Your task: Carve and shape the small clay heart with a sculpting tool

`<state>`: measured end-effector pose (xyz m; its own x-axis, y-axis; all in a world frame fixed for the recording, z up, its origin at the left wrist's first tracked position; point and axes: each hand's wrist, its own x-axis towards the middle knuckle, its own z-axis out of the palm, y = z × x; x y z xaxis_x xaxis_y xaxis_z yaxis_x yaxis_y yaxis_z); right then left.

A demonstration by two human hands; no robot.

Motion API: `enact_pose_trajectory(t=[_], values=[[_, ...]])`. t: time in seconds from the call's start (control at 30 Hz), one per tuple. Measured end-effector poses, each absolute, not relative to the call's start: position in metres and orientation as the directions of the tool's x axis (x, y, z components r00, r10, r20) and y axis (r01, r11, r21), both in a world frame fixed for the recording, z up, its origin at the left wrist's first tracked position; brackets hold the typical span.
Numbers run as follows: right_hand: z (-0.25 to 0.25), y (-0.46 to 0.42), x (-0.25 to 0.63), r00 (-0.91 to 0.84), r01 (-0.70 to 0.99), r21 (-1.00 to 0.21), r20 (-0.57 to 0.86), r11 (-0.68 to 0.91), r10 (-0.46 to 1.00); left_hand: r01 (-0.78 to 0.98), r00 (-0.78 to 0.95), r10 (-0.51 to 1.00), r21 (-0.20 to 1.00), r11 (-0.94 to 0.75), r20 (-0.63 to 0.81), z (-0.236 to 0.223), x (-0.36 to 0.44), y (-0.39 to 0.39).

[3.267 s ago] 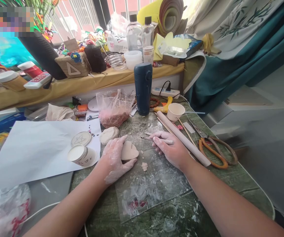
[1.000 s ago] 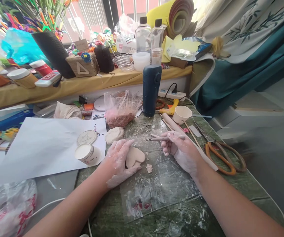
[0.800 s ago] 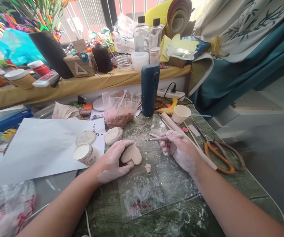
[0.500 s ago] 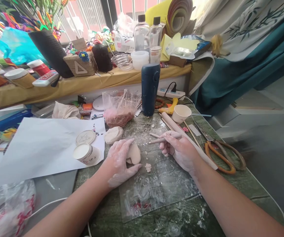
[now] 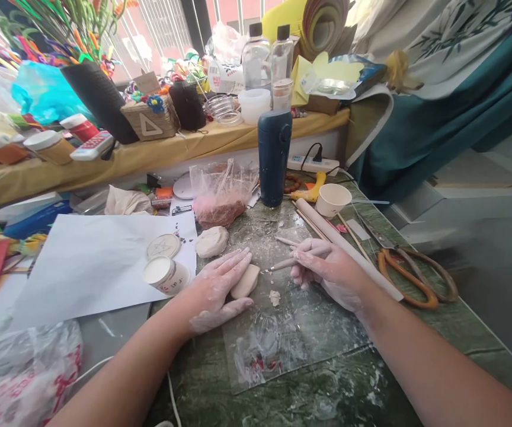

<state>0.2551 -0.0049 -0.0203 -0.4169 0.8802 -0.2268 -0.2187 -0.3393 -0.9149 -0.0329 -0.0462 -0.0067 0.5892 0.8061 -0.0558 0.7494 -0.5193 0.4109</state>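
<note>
My left hand (image 5: 220, 284) lies over a pale, flat piece of clay (image 5: 246, 282). Its fingers are stretched out along the upper left of the piece, with the thumb apart below, and they cover part of it. My right hand (image 5: 322, 267), closed, pinches a slim pen-like clay tool (image 5: 289, 261), whose narrow tip comes close to the clay's right edge. A second thin stick (image 5: 286, 241) sticks out above that tool; whether the hand holds it too, I cannot tell. Clay scraps (image 5: 274, 298) lie on the clear sheet (image 5: 309, 338). Both hands are whitened with powder.
A clay lump (image 5: 211, 241) sits behind my left hand. White paper (image 5: 91, 261) bears a paper cup (image 5: 166, 274) and a star-marked disc (image 5: 163, 246). A dark blue bottle (image 5: 274, 160) stands behind; a rolling pin (image 5: 349, 249) and large scissors (image 5: 409, 277) lie at right.
My left hand first drew back from the heart-shaped clay, then came over it again; less of the piece now shows. The tool's tip in my right hand has come closer to the clay.
</note>
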Motion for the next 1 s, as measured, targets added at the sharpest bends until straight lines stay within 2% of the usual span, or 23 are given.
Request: enact_pose_trajectory(t=[0.23,0.4,0.53,0.77,1.0], values=[[-0.021,-0.01,0.251,-0.439,-0.228,-0.888,-0.272,-0.399,0.856,0.715,0.619,0.784,0.386,-0.583,0.038,-0.016,-0.035,-0.042],[-0.023,-0.01,0.251,-0.379,-0.214,-0.905,-0.269,-0.367,0.885,0.652,0.659,0.746,0.419,-0.632,0.097,-0.016,-0.033,-0.038],[-0.022,-0.015,0.251,-0.345,-0.192,-0.9,-0.311,-0.391,0.886,0.666,0.615,0.779,0.446,-0.598,0.124,-0.01,-0.03,-0.038],[-0.02,-0.021,0.253,-0.361,0.03,-0.929,-0.355,-0.37,0.862,0.649,0.564,0.806,0.505,-0.569,0.182,-0.013,-0.028,-0.037],[-0.019,-0.017,0.255,-0.372,0.082,-0.938,-0.343,-0.337,0.862,0.648,0.546,0.809,0.502,-0.574,0.22,-0.014,-0.022,-0.036]])
